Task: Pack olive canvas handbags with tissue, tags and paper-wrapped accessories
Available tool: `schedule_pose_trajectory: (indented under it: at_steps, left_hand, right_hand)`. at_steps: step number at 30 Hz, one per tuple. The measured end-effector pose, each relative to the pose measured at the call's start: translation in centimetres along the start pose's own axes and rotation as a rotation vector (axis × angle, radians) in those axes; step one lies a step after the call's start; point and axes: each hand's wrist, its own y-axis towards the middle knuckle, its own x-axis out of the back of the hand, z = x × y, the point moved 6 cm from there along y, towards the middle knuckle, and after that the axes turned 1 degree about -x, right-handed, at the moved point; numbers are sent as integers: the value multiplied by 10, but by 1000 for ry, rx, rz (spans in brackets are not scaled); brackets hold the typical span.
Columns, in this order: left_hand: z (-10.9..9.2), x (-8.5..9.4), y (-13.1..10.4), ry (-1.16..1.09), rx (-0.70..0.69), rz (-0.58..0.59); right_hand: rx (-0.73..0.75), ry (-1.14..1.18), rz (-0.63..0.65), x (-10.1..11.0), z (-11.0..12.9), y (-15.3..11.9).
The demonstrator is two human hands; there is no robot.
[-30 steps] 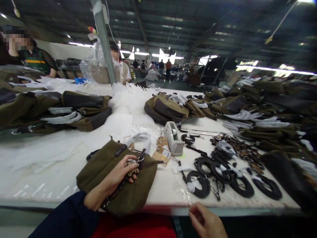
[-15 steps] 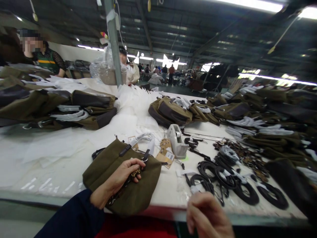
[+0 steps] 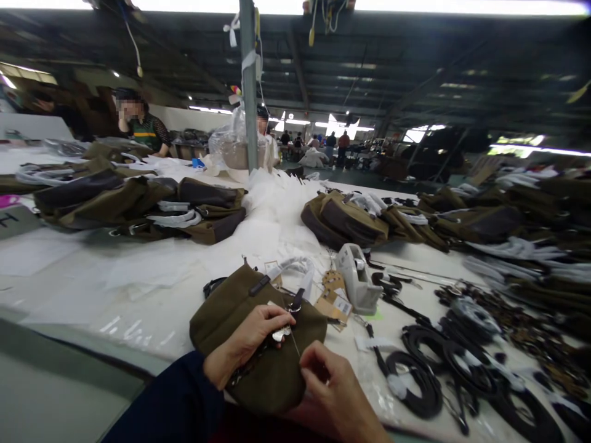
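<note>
An olive fabric handbag (image 3: 226,307) with dark leather tabs lies on the table before me, its handle (image 3: 302,271) wrapped in white film. Over the bag's front, my left hand (image 3: 252,338) is closed on a small charm (image 3: 281,333) that looks pale and shiny from this side. A patterned strap partly shows beneath that hand. A fine thread (image 3: 294,344) runs down from the charm to my right hand (image 3: 335,378), whose thumb and forefinger pinch its end near the bag's right side. Brown paper tags (image 3: 339,301) rest just beyond the bag.
A grey tape dispenser (image 3: 357,280) stands behind the tags. Coiled black straps (image 3: 420,381) and a heap of patterned straps (image 3: 530,338) spread over the right. More olive bags (image 3: 344,218) are piled behind and at both sides. A co-worker (image 3: 143,126) is at the far left.
My right hand has moved left and up to the bag and now pinches the thread. The charm in my left hand shows a pale face instead of a leopard-spotted one. The view has shifted left.
</note>
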Motion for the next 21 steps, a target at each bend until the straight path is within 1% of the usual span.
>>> schedule_pose_trajectory:
  at_steps: [1, 2, 3, 5, 7, 10, 13, 14, 16, 19, 21]
  left_hand:
    - [0, 0, 0, 8, -1, -7]
    - [1, 0, 0, 17, -4, -12]
    - [1, 0, 0, 28, -10, -14]
    - [1, 0, -1, 51, -20, -15]
    - [0, 0, 0, 82, -42, -14]
    - [-6, -1, 0, 108, -141, 4]
    - [-9, -3, -2, 115, -202, 21]
    - [-8, -3, -2, 119, -197, 17]
    - [-5, -2, -3, 117, -173, 4]
    - [-2, -1, -4, 79, -167, -8]
    - [-1, 0, -4, 52, -159, -15]
  right_hand:
    - [-2, -18, 10, 3, 3, 0]
    - [-4, -27, -9, 9, 6, 2]
    - [-2, -26, -55, 15, 10, 7]
    - [27, -3, -186, 28, 18, 20]
    - [84, -5, -266, 33, 27, 40]
    - [149, -93, -243, 19, 37, 72]
    - [181, -127, -229, 4, 39, 90]
    - [179, -96, -224, 1, 38, 92]
    - [151, 54, -216, 0, 32, 93]
    - [70, 342, -224, 8, 19, 86]
    - [11, 400, -218, 15, 11, 79]
